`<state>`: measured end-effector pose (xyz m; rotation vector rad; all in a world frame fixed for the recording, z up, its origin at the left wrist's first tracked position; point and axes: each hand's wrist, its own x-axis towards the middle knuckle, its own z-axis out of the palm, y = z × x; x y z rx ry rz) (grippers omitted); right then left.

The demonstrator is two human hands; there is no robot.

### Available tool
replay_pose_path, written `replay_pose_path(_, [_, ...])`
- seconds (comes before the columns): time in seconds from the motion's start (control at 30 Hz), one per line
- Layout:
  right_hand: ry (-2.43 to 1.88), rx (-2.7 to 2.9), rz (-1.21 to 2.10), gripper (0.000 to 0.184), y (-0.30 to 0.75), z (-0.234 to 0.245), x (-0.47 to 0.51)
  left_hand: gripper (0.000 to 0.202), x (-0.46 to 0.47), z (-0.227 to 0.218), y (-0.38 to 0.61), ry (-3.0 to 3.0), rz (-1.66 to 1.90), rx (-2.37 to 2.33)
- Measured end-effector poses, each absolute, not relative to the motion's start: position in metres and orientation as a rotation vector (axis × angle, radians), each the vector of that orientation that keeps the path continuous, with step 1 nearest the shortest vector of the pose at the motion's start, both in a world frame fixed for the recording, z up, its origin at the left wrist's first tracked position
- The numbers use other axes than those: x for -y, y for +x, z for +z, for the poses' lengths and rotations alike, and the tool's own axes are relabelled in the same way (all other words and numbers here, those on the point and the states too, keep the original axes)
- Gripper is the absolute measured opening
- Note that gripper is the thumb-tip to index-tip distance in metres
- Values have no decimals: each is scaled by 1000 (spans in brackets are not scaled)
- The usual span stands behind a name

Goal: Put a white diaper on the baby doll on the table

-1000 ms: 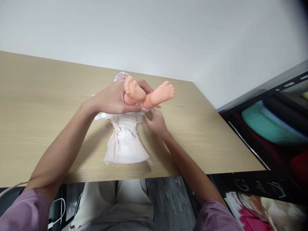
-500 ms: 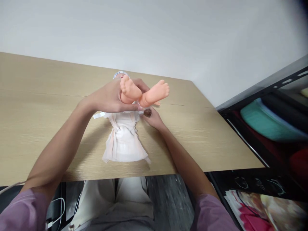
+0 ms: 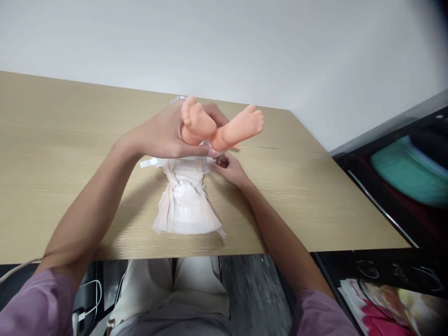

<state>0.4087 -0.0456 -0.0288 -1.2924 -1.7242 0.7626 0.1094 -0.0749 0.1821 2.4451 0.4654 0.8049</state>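
Note:
A baby doll lies on the table with both legs raised and its feet toward me. My left hand is closed around its ankles, thumb across the front. Most of the doll's body is hidden behind that hand. Below the legs a white diaper is spread flat, one end toward the table's front edge, a white tab sticking out at its left. My right hand has its fingers bent and closed on the diaper's far right corner, beside the doll.
The wooden table meets a white wall at the back. At the right stands a dark shelf rack with a teal cloth item and, lower, printed packages. A white cable hangs at the lower left.
The whole view has shifted slightly, so the scene sits a little to the right. The doll's feet appear slightly higher and larger. Both hands keep their holds.

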Motion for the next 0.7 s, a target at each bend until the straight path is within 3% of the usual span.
replay_pose_path(0.27, [-1421, 1818, 286, 50, 426, -39, 40, 37, 77, 185, 108, 2433, 820, -440])
replay_pose_path(0.43, [-1478, 1784, 24, 31, 418, -30, 55, 42, 75, 184, 108, 2455, 812, -466])
replay_pose_path(0.7, [-1184, 2180, 138, 40, 315, -11, 103, 36, 79, 186, 108, 2435, 802, -428])
